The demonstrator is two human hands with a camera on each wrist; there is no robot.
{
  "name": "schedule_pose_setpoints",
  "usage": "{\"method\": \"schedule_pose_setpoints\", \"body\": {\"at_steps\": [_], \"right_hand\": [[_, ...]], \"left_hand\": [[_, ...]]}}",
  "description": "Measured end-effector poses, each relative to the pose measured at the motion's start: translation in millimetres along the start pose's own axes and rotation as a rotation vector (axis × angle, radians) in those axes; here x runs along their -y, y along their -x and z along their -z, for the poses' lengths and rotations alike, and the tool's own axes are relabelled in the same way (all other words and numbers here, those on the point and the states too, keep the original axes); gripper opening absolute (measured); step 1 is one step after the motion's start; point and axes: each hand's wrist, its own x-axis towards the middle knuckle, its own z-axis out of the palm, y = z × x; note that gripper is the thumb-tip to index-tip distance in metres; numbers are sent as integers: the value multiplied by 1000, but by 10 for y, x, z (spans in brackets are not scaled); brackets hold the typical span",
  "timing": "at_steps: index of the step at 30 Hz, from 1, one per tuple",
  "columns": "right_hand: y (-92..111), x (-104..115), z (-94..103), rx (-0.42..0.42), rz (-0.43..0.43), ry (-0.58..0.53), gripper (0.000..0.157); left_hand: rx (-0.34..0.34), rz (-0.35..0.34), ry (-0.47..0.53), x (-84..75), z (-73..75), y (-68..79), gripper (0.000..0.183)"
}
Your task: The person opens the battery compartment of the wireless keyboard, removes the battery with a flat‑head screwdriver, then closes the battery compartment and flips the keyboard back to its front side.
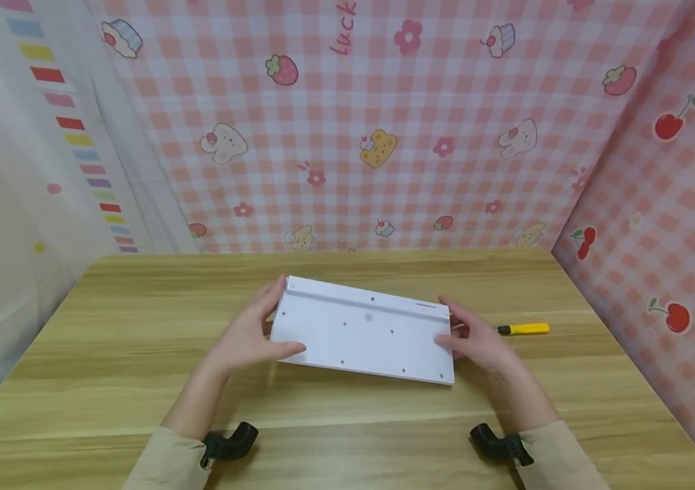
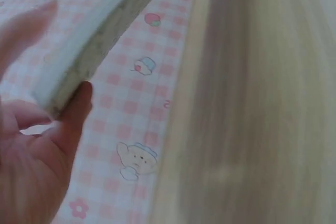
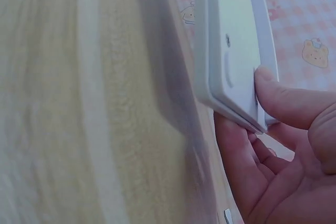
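Observation:
A white keyboard (image 1: 359,340) is held up off the wooden table, its flat underside facing the head camera. Small dark screw holes dot that face, and a raised bar runs along its far edge. My left hand (image 1: 258,333) grips the left end, thumb over the underside and fingers behind the edge. At the other end my right hand (image 1: 472,337) pinches the keyboard, its thumb on the face near the edge, as the right wrist view also shows. Its right end tilts toward me. Most of the key side is hidden.
A screwdriver with a yellow handle (image 1: 527,329) lies on the table (image 1: 335,442) just right of my right hand. Behind the table hangs a pink checked cloth (image 1: 335,136), with more cloth along both sides. Each wrist wears a black camera mount (image 1: 233,441).

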Motion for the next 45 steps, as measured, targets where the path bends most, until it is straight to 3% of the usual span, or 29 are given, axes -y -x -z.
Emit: {"method": "schedule_pose_setpoints", "body": {"at_steps": [12, 23, 32, 45], "right_hand": [[-73, 20, -34, -59, 44, 87, 68], [-111, 30, -103, -1, 88, 91, 68], [-186, -46, -149, 48, 66, 101, 68], [-238, -38, -226, 31, 35, 151, 66]], "left_hand": [[44, 92, -173, 199, 86, 151, 106], [62, 116, -255, 334, 140, 257, 105], [75, 166, -238, 419, 157, 324, 103], [80, 215, -192, 450, 212, 361, 98]]}}
